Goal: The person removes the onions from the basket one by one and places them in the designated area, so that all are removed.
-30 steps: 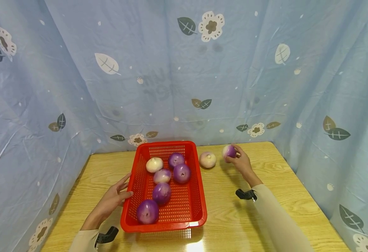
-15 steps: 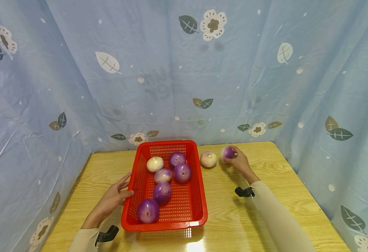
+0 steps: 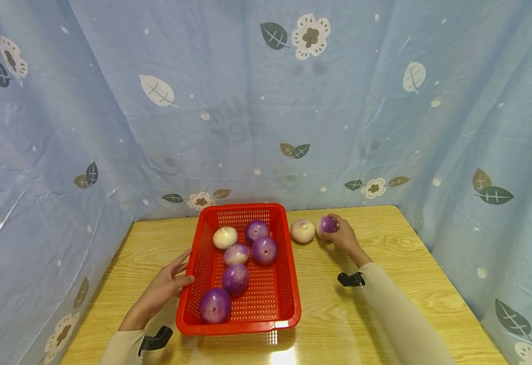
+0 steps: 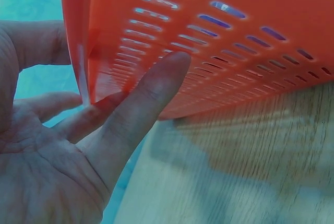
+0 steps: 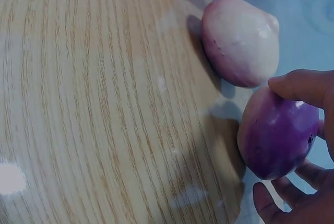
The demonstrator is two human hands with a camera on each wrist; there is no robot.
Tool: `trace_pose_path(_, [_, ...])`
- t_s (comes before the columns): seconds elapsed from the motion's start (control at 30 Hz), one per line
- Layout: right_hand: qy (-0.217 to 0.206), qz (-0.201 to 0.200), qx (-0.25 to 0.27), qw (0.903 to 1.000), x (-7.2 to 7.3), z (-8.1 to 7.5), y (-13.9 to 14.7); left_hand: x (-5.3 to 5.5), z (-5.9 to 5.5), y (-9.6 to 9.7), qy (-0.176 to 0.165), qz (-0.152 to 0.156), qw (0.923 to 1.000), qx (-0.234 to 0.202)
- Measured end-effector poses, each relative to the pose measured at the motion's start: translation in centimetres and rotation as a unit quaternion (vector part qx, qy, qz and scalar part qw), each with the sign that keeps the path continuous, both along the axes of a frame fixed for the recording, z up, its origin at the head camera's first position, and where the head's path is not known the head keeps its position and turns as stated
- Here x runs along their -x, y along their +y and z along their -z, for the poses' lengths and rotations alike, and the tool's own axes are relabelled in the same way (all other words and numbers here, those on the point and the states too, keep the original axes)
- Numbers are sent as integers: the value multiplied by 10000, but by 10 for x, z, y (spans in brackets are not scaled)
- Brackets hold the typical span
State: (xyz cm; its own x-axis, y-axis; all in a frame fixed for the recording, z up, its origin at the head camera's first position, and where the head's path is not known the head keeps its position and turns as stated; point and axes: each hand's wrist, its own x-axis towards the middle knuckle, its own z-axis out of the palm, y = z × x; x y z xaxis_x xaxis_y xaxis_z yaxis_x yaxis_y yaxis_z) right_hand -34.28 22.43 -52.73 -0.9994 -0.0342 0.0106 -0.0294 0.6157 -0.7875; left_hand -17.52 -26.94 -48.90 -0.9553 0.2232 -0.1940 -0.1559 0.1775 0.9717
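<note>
Pinching with the right hand (image 3: 345, 238) a glossy, rounded purple-and-white onion (image 3: 327, 226) right of the red slatted plastic basket (image 3: 238, 329), just past a pinkish-white rounded onion (image 3: 302, 231). Turned dark-spotted purple end away from the basket; too nearly round to tell a long axis. Touching the basket's left wall with the left hand (image 3: 164, 285), fingers spread.

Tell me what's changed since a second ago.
The right hand, with the purple-and-white onion in its fingers, has moved left and a little toward the person, bringing that onion closer to the pale onion on the table. Nothing was newly grasped or released. The left hand stays at the red basket; the six onions inside are unmoved.
</note>
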Motion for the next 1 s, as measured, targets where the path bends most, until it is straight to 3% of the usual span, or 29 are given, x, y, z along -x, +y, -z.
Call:
trace_pose_path(0.47, [132,-82,-35,9999,-5,-10,-1,1,0,-1,5,-8,10000,-27])
trace_pose_path(1.0, [848,-282,85,9960,-34,-63,-3,0,3,0,57,-60,9999,58])
